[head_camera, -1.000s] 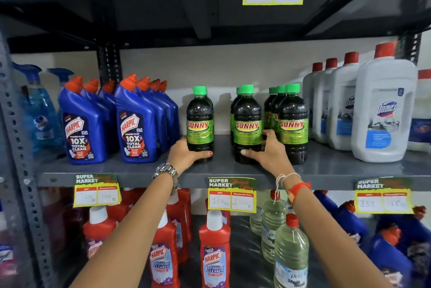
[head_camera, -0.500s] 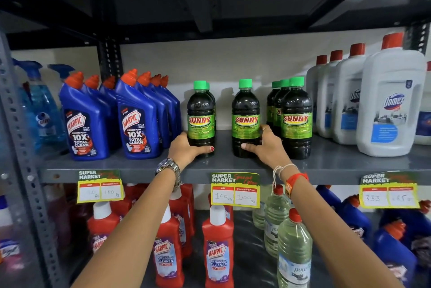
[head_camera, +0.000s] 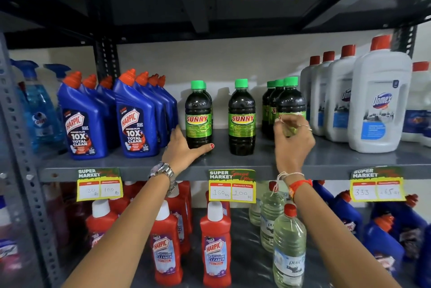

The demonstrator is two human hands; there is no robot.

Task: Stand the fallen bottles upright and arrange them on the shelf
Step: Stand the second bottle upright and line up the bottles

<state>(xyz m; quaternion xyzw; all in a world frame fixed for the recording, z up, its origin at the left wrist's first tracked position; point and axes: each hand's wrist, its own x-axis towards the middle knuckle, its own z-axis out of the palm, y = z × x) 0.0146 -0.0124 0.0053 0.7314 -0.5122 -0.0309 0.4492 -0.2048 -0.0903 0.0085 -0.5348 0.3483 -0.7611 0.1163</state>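
Observation:
Several dark Sunny bottles with green caps stand upright on the grey middle shelf (head_camera: 326, 159). My left hand (head_camera: 184, 150) wraps the base of the front left Sunny bottle (head_camera: 198, 120), thumb in front, with a second bottle right behind it. The middle Sunny bottle (head_camera: 242, 120) stands alone and untouched. My right hand (head_camera: 293, 143) is blurred; its thumb and fingers curl around the label of the front right Sunny bottle (head_camera: 291, 99), which heads a row of three.
Blue Harpic bottles (head_camera: 137, 122) crowd the left, with spray bottles (head_camera: 37, 110) beyond. White Domex jugs (head_camera: 380, 106) fill the right. The upper shelf (head_camera: 210, 8) hangs close overhead. Below stand red Harpic bottles (head_camera: 215, 248) and clear bottles (head_camera: 289, 248).
My right hand left the middle bottle's base and moved right and up onto the front right bottle. The left hand stays on the left bottle. The middle bottle now stands apart.

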